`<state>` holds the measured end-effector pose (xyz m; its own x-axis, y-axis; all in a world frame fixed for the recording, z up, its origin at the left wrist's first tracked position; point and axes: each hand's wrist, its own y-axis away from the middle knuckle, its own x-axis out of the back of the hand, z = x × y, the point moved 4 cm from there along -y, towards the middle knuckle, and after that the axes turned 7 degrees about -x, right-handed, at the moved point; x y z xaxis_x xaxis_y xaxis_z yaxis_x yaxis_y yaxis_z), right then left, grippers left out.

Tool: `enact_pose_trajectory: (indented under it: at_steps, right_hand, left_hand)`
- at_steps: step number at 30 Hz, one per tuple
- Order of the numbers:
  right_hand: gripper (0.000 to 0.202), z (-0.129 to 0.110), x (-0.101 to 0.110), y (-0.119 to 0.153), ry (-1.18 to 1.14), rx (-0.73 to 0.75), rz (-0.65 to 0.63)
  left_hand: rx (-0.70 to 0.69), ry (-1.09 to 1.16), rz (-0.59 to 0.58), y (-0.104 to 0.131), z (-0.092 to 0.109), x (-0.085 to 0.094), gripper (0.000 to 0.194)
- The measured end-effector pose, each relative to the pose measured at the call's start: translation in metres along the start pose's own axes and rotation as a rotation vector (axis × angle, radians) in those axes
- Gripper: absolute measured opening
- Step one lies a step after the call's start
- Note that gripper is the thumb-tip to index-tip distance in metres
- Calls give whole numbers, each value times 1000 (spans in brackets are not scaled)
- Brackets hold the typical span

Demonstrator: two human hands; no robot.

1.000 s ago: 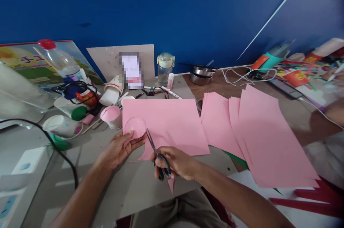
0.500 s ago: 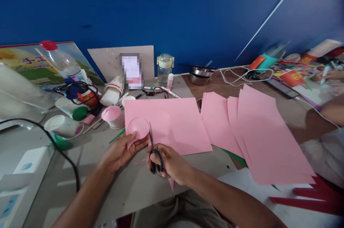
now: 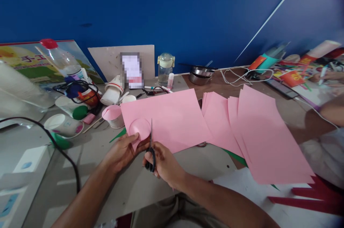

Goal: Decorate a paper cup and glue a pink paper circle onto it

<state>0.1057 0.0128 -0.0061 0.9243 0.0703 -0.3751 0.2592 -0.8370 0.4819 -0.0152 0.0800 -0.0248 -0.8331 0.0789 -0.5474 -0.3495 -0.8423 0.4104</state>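
Note:
My left hand [image 3: 122,152] grips the lower left part of a pink paper sheet [image 3: 174,120], thumb on top and fingers beneath. Under the thumb is a pink circle [image 3: 140,128]; I cannot tell whether it is a loose disc or part of the sheet. Black-handled scissors [image 3: 150,158] are in my right hand [image 3: 163,161], fingers through the loops. Their blades point away from me, close together, at the circle's right edge. The sheet's lower edge near my hands is cut unevenly.
More pink sheets [image 3: 268,142] lie fanned to the right. A pink-topped paper cup [image 3: 114,118] stands left of the sheet. Behind are a propped phone [image 3: 133,70], a water bottle [image 3: 166,68] and a glue stick [image 3: 170,81]. A co-worker's arm [image 3: 331,104] shows far right.
The sheet has turned anticlockwise, its right side rising. The scissors' handles have shifted left and the blades stand more upright. A pink strip below my hands is now mostly out of sight.

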Motion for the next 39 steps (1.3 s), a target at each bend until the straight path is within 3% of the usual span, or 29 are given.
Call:
enact_pose_trajectory:
  at_steps: [10, 17, 33, 39]
  right_hand:
    - [33, 0, 4, -2, 8, -8, 19]
    - [22, 3, 5, -7, 26, 29, 10]
    - [34, 8, 6, -12, -54, 103, 25]
    - [42, 5, 7, -9, -32, 62, 38]
  left_hand:
    - [7, 9, 40, 1, 3, 0, 12]
    - [0, 14, 27, 0, 3, 0, 7]
    - [-50, 28, -6, -1, 2, 0, 9]
    - [-69, 21, 12, -2, 3, 2, 11]
